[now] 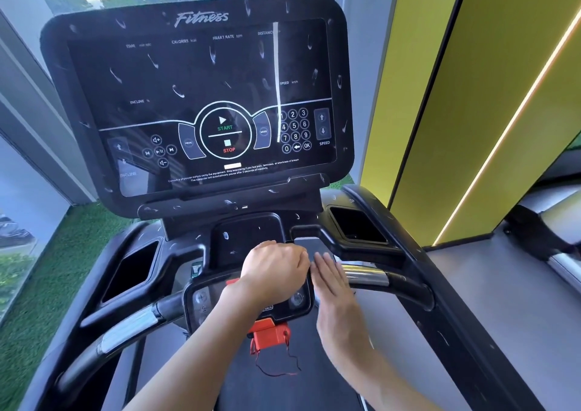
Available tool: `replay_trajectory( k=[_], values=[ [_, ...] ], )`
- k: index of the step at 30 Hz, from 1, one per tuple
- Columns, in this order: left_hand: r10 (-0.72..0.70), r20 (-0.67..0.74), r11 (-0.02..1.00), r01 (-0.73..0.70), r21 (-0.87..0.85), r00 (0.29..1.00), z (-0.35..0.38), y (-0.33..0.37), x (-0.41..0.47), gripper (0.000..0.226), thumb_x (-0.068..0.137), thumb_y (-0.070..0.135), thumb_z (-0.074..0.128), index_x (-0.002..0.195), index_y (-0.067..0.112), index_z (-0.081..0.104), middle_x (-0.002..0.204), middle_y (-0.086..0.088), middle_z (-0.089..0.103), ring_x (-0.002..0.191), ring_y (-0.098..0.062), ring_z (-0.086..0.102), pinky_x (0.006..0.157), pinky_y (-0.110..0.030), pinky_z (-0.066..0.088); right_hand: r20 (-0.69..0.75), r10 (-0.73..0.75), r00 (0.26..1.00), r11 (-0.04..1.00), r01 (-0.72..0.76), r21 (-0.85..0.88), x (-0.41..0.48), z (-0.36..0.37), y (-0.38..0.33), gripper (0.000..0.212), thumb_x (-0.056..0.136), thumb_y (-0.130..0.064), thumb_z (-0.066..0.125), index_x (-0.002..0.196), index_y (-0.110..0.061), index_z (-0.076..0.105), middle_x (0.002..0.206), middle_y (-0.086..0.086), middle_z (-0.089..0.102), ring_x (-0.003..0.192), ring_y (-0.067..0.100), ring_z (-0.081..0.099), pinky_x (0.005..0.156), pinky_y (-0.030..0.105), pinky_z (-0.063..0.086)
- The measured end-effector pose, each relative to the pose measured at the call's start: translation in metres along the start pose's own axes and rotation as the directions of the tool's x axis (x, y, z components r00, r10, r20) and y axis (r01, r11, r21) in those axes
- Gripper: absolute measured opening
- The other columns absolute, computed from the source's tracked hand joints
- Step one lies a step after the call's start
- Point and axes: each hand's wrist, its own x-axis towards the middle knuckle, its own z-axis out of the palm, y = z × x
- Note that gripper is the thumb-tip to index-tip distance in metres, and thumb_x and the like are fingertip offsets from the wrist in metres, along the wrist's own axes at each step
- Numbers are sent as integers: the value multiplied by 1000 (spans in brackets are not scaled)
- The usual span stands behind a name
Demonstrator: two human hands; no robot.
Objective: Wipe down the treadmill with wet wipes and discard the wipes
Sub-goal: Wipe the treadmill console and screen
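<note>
Two hands: six o'clock, low over treadmill (201, 74).
Left hand (273, 272): fingers curled, contents impossible to tell.
Right hand (330, 280): flat, empty.

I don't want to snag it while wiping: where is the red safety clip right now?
Head view, lower centre: the red safety clip hangs under the small control panel, just below the left hand, its cord looping down over the belt.

Glossy black plastic treadmill console (195, 74), streaked with smudges; polished chrome handlebar sections (364, 277); matt orange plastic safety clip (270, 335); rough green artificial turf (47, 285) at lower left.
</note>
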Motion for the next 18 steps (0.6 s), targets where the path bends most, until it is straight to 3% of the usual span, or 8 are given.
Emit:
replay_trajectory(
  k=[3,6,9,13,15,16,18],
  values=[
    [-1,8,1000,1,-9,1000,0,-1,0,33,99,26,31,70,18,44,74,4,60,84,-24,58,106,-30,32,34,-111,993,993,113,-43,1,-8,23,80,67,27,66,141,0,51,149,13,49,143,27,40,120,40,27],
    [-8,8,1000,9,-13,1000,-1,-1,-1,35,99,26,30,67,15,40,64,3,52,78,-27,55,97,-30,39,13,23,1000,999,-22,-36,9,-15,28,69,69,28,62,133,3,57,142,16,55,138,29,45,120,39,25],
    [6,2,1000,-6,12,1000,-4,2,-2,34,101,30,31,74,18,47,83,1,65,89,-27,58,78,-27,30,1,16,1000,1000,-16,8,9,-2,6,70,68,23,71,133,2,57,139,15,58,133,28,51,121,36,22],
    [5,-10,1000,-5,3,1000,-3,0,-4,32,101,28,31,74,17,44,80,2,61,87,-26,56,75,-27,27,116,-96,989,995,99,-18,13,-21,31,73,69,22,72,136,0,55,142,13,56,135,27,50,121,34,24],
    [-6,28,1000,6,16,1000,-1,-3,-2,32,100,27,29,73,16,42,77,3,58,84,-26,56,81,-30,34,146,3,989,998,6,-66,16,-35,50,72,63,27,70,130,2,60,134,14,62,130,29,56,122,30,19],
    [-7,63,1000,6,24,998,-1,-3,-1,33,101,27,27,74,17,45,79,4,59,85,-25,57,93,-32,36,153,46,987,997,-35,-75,16,-40,56,71,61,29,69,126,3,63,128,14,65,126,31,59,121,28,17],
    [-11,124,1000,8,22,992,-3,0,4,35,101,27,25,83,20,55,92,7,65,96,-19,59,111,-40,25,111,68,992,996,-60,-68,11,-46,65,65,65,28,67,124,1,66,125,11,67,123,29,61,118,29,25]
  ],
)
